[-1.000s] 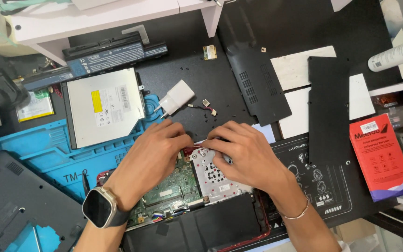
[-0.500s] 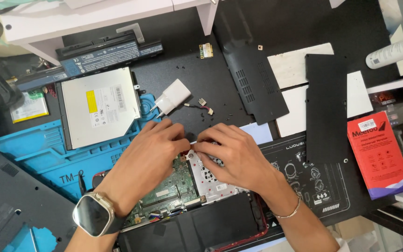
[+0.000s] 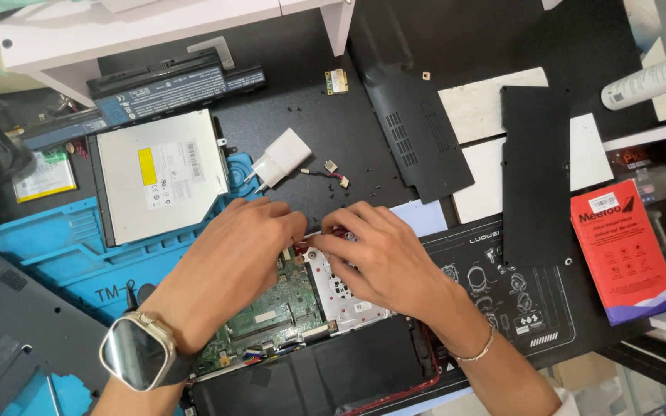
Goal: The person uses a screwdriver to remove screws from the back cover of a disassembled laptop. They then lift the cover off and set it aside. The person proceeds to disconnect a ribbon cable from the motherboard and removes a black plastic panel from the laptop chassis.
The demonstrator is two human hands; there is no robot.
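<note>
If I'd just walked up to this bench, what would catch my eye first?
Most likely the two hands meeting at the middle: the left hand, with a big smartwatch on its wrist, and the right hand pinch at a small part above an opened laptop's green circuit board. Next, the silver optical drive on the blue mat at left, and the red packet at far right.

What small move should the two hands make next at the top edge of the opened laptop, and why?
Probably lift gently: the left hand and right hand meet fingertip to fingertip over a small part at the upper edge of the green circuit board and metal plate, so a slow upward ease seems safest.
</note>
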